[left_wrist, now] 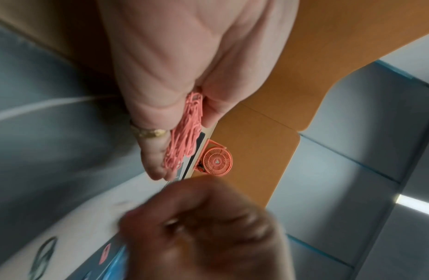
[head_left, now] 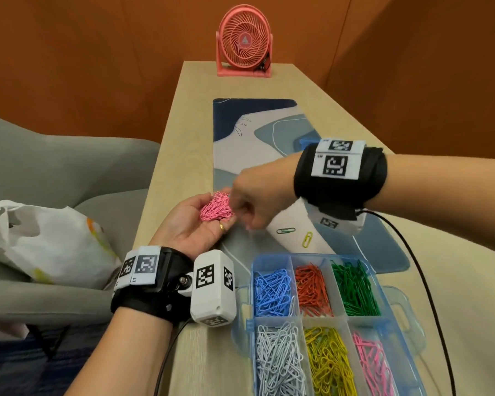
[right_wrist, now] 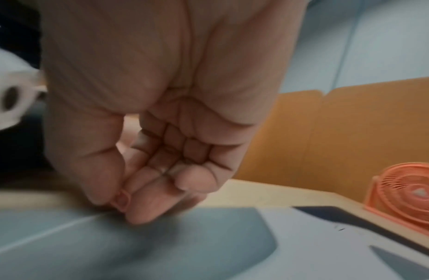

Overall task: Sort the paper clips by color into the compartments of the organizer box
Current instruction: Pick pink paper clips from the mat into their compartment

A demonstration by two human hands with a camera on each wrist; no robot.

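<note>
Pink clips are being gathered now: the left hand (head_left: 192, 224) is lying palm up, cupping a tangled pile of pink paper clips (head_left: 216, 208), while the right hand (head_left: 252, 198) is pinching 1 more pink clip (right_wrist: 122, 199) between thumb and fingertips, right beside that pile. The organizer box (head_left: 242, 332) (clear blue plastic, 6 compartments) is sitting near and right, each section already holding thin glossy wire loops in 1 color. Likely next: tipping the handful into the pink compartment (head_left: 372, 364), near right corner. A green clip (head_left: 285, 230) and yellow clip (head_left: 307, 239) are waiting on the soft desk mat (head_left: 240, 115).
</note>
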